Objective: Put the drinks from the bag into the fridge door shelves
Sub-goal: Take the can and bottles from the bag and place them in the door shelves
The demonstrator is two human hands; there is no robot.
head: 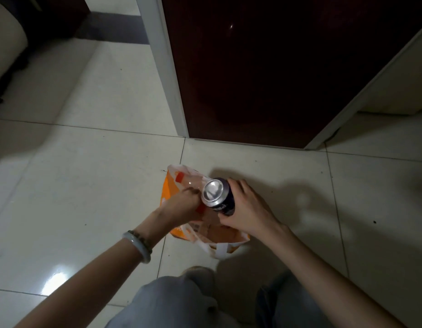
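An orange and white plastic bag point(172, 190) lies on the tiled floor in front of the dark red fridge point(264, 79). My right hand point(247, 209) grips a dark blue drink can point(220, 196) with a silver top, held just above the bag's mouth. My left hand point(181, 204) is closed inside the bag's opening, beside a clear bottle point(191, 182) with an orange-red cap that sticks out of the bag. What the left hand's fingers hold is hidden by the can.
The fridge door is closed, with a white frame point(162, 67) on its left and a pale cabinet point(394, 86) on its right. My knees and a shoe point(198, 273) are just behind the bag. A dark piece of furniture point(6, 55) stands at far left.
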